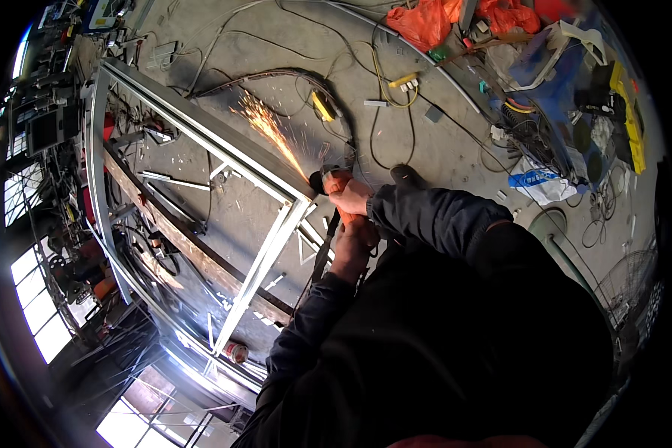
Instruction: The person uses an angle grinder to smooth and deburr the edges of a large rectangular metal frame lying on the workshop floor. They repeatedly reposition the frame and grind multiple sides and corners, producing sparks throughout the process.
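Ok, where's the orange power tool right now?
In the head view, the orange power tool is slightly above centre, in the right hand and left hand, at the right-hand corner of the metal frame, with sparks flying toward the upper left.

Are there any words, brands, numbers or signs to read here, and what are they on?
There are none I can read clearly.
Red and white can: any print is too small and blurred.
Blue and white bag: any print is too blurred.
Orange power tool: no readable marks show.
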Action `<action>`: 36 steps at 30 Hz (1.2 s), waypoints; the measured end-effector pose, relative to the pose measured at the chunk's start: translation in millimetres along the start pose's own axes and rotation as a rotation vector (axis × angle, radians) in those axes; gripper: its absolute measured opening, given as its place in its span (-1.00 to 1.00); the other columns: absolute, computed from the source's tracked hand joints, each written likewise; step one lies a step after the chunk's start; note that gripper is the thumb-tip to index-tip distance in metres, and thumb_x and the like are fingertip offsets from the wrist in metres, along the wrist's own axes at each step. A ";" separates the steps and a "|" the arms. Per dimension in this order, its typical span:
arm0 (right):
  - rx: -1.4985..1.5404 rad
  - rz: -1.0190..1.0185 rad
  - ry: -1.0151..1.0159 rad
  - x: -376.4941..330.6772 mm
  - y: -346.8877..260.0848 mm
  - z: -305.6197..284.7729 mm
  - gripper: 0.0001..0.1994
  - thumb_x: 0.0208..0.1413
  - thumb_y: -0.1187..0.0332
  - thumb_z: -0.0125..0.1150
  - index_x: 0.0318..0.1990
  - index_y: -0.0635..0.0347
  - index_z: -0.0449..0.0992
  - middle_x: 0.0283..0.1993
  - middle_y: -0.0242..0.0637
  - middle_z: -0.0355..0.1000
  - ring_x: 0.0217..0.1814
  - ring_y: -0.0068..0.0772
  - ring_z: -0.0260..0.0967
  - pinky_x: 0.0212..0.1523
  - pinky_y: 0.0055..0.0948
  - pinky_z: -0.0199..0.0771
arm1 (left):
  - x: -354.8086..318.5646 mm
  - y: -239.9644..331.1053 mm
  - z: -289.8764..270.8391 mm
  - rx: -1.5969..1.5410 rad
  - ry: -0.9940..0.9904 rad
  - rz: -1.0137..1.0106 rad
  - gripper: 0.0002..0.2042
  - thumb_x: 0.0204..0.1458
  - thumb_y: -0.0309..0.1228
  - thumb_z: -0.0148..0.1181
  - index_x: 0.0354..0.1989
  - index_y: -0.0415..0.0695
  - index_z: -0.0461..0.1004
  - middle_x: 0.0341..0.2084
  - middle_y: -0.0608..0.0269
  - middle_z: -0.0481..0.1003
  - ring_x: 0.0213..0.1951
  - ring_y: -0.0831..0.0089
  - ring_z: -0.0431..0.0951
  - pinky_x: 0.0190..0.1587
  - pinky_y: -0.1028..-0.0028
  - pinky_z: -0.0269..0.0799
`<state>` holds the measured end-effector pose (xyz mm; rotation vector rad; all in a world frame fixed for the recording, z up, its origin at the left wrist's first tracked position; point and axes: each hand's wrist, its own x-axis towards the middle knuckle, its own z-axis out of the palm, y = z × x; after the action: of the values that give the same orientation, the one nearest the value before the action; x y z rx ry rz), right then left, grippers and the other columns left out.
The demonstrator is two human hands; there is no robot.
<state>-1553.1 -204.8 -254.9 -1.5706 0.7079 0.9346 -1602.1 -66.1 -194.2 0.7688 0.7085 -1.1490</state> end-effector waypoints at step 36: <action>0.025 -0.035 -0.061 51.8 20.1 9.1 -0.34 0.09 -0.17 0.06 -0.03 0.33 0.62 0.05 0.27 0.51 0.14 0.16 0.51 0.16 -0.15 0.47 | 14.2 22.9 32.7 0.087 0.191 -0.063 -0.77 0.30 -0.24 0.00 -0.42 0.02 0.32 -0.61 0.45 0.25 -0.55 0.51 0.25 -0.42 0.44 0.19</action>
<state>-1545.6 -197.7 -310.2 -1.5212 0.6451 0.9409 -1573.2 -95.3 -183.9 0.9438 0.8507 -1.1791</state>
